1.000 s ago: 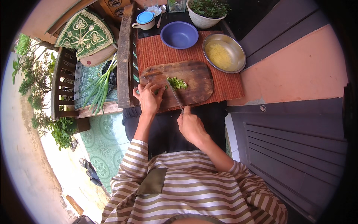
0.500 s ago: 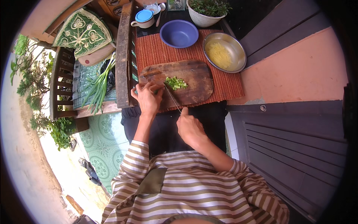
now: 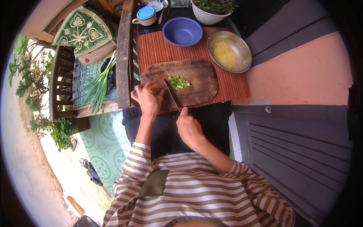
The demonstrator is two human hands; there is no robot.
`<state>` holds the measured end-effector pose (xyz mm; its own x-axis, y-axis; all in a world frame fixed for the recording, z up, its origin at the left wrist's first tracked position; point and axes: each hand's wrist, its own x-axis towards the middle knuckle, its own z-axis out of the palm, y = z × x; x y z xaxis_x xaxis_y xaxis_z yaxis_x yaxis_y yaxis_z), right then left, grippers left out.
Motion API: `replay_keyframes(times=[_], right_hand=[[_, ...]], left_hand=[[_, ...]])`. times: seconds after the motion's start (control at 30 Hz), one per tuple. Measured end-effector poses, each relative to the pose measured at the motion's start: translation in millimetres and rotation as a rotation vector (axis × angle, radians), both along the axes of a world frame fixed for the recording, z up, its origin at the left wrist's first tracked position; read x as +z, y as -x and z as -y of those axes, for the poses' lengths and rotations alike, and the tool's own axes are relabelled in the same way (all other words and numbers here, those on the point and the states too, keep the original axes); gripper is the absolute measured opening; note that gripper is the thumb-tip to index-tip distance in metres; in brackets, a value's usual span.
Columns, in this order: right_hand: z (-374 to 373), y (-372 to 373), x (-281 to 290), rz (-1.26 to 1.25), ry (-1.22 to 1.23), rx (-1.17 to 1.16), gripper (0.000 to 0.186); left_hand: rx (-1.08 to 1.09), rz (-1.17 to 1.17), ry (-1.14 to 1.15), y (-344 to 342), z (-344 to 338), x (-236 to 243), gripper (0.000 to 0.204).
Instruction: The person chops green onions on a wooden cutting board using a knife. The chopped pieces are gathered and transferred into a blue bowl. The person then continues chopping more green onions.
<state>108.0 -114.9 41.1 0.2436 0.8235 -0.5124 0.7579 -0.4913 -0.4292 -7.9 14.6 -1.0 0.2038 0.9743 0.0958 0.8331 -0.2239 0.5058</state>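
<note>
A wooden cutting board [image 3: 200,72] lies in front of me, and a small heap of chopped green vegetable [image 3: 179,82] is near its middle. My right hand [image 3: 189,128] is closed round the handle of a kitchen knife [image 3: 172,95]. The blade slants forward and left across the board, its tip just left of the heap. At the board's near left part, my left hand [image 3: 148,100] has its fingers curled down beside the blade. A bit of green shows under these fingertips; most of what they hold is hidden.
Beyond the board stand a blue bowl [image 3: 182,31] and a steel bowl [image 3: 242,53] with pale yellow shreds, on an orange mat [image 3: 151,45]. A lidded cup [image 3: 146,16] and potted plant [image 3: 214,11] are behind. Spring onions [image 3: 99,89] lie on a wooden bench [image 3: 124,56] at left.
The knife and my right hand have shifted slightly left, toward my left hand. My left hand stays in nearly the same place, and the chopped heap looks much the same.
</note>
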Motion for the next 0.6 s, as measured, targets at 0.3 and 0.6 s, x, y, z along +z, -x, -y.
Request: replay_keyframes(times=[0.3, 0.6], right_hand=[[26, -7, 11, -0.077, -0.013, -0.007, 0.024], [16, -13, 20, -0.087, -0.113, 0.001, 0.025]], left_hand=[[0.044, 0.000, 0.064, -1, -5, 8, 0.025], [0.066, -0.036, 0.277, -3, -18, 21, 0.024]])
